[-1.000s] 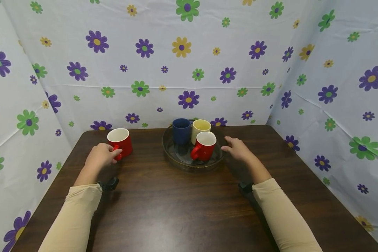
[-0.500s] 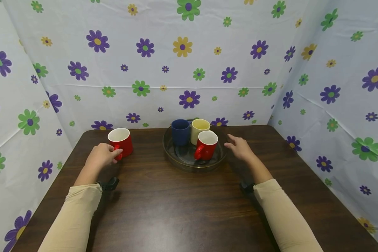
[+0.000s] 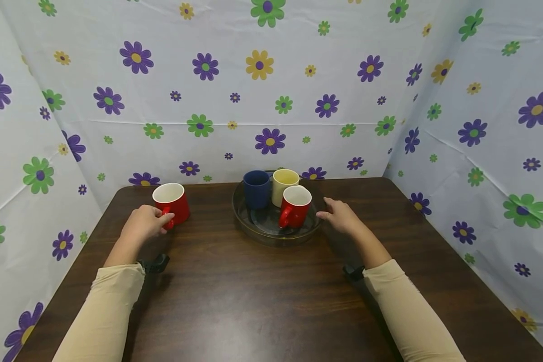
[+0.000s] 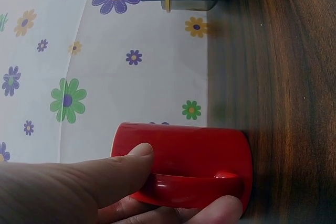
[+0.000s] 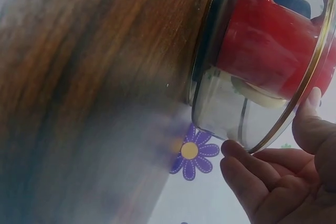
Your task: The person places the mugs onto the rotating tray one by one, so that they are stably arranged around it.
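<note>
Pinching the red mug by its handle, the person's left hand hides part of that handle from me; the left wrist view crops some fingers. The mug stands upright at 10 o'clock on the tabletop. At 12 o'clock sits a round tray. Inside it, a second red mug, toward 3 o'clock, partly blocks my sight of the yellow cup at 12; the blue cup is at 10. Just beside the tray's 3 o'clock edge, the right hand has thumb and fingers apart; I can't tell whether they touch the glass. The tabletop is dark, glossy, streaked wood grain, blurred in the right wrist view. Creased white cloth with purple, green and yellow flowers surrounds it. I make out glossy red mugs with white interiors, and clear tray walls with a thin gold rim.
</note>
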Demonstrator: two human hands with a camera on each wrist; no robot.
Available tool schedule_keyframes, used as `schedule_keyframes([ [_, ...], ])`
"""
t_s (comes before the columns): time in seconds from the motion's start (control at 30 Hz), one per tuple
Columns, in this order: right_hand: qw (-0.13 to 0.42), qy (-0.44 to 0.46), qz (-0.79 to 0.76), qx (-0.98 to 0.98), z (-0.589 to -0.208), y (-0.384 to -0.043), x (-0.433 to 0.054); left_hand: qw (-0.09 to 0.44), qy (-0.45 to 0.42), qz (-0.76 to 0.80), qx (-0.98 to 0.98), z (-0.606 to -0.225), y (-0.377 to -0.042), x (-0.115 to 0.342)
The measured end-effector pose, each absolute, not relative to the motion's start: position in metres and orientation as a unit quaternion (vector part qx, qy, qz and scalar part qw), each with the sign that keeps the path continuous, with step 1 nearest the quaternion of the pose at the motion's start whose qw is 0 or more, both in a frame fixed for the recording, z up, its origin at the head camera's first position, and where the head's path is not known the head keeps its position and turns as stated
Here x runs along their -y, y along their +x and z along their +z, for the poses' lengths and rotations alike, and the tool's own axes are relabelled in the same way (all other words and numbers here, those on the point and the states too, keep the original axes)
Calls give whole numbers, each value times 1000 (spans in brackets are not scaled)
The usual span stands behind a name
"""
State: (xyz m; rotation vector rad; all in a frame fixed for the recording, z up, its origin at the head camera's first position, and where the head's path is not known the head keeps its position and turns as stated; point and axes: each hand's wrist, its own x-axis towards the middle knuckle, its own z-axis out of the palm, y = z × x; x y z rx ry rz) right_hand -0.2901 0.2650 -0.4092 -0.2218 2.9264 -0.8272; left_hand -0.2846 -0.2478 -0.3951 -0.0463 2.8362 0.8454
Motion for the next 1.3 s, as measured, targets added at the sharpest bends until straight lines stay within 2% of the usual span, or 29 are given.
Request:
schedule_keyframes([
  [0.63, 57, -92, -286, -952, -409, -308, -276, 94, -12, 286, -954, -394, -284, 248],
  [0.83, 46, -96, -280, -954, -407, -303, -274, 97, -13, 285, -953, -396, -285, 249],
  [1.3, 63, -80, -261, -960, -407, -290, -266, 95, -6, 290, -952, -396, -286, 249],
])
